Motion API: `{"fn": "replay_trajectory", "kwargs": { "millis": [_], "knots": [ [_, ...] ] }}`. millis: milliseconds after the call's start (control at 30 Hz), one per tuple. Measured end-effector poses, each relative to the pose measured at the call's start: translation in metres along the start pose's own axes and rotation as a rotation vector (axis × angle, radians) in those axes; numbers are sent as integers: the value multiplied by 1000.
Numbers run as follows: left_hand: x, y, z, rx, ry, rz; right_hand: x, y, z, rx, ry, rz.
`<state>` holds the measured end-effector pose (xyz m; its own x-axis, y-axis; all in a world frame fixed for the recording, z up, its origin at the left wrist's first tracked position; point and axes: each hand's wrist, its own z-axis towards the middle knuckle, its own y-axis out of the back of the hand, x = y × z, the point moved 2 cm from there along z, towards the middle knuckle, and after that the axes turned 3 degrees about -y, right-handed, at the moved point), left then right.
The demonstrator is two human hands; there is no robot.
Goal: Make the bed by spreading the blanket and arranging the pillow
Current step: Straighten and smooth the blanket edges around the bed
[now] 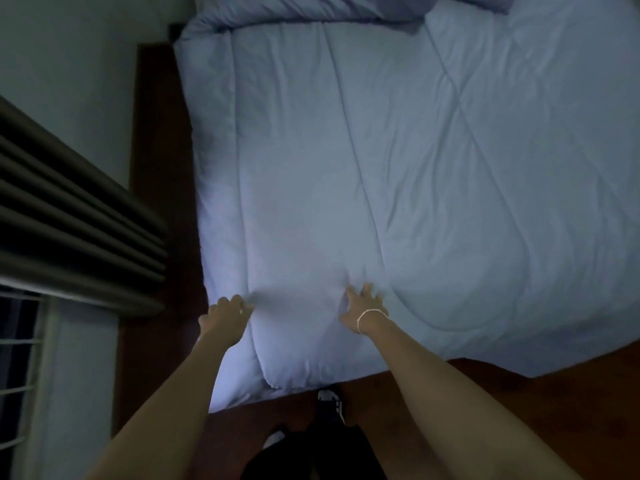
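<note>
A pale blue quilted blanket lies spread over the bed, with shallow wrinkles across it. A pillow in a darker blue case sits at the far end, partly cut off by the frame's top. My left hand rests on the blanket's near left corner, fingers curled against the fabric. My right hand, with a thin bracelet at the wrist, presses flat on the blanket near the foot edge, fingers apart. Neither hand lifts the fabric.
Dark wooden floor runs along the foot and left side of the bed. A dark curtain and a barred window are on the left wall. My feet in shoes stand at the bed's foot.
</note>
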<state>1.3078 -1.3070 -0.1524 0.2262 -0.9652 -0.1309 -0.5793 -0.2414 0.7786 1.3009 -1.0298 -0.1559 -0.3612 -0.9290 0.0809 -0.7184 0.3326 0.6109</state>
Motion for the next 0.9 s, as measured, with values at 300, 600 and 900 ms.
{"fn": "replay_trajectory", "kwargs": {
  "millis": [300,600,900],
  "knots": [
    [61,123,25,-261,-232,-13,146,27,-19,-185,90,77],
    [166,225,102,-115,-339,164,279,39,-23,-226,-87,288],
    [177,368,162,-332,-534,73,397,125,-20,-473,47,437]
  ]
}}
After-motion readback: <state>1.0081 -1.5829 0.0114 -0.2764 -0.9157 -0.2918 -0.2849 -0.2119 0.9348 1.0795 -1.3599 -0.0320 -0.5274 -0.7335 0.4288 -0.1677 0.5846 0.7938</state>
